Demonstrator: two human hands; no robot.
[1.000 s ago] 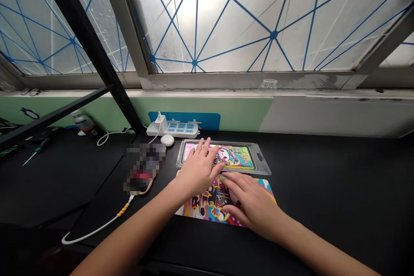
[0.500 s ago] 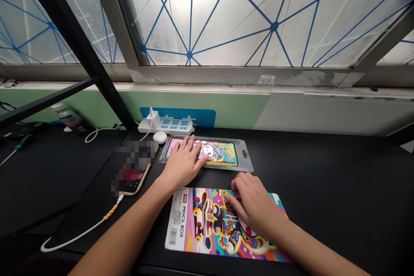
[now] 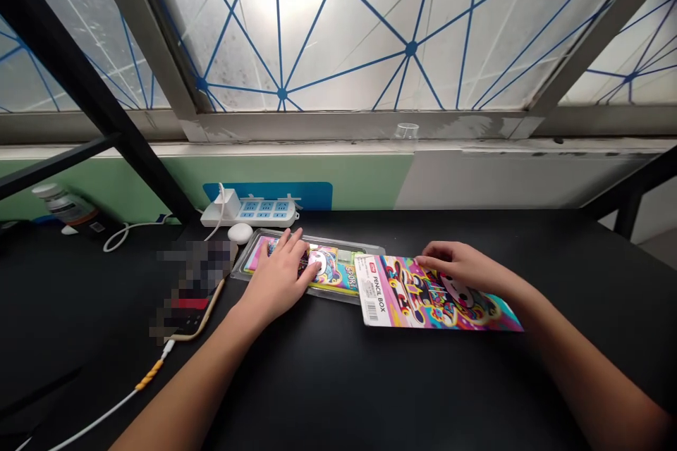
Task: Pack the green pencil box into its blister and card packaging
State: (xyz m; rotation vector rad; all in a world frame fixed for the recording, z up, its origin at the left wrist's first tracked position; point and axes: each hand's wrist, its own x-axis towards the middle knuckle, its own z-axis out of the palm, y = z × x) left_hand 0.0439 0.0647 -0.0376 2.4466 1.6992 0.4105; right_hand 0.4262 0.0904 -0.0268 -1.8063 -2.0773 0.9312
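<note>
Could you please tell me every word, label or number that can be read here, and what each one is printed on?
"PENCIL BOX": on the white strip of the colourful card.
"SPORT": at the right end of the pencil box in the clear plastic pack.
Too small to read: the red logo, the small print and the barcode digits on the card's white strip.
Too blurred to read: the pixelated phone.

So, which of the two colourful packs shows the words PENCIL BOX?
The printed card under the right hand; the other lies in a clear plastic tray under the left hand.
</note>
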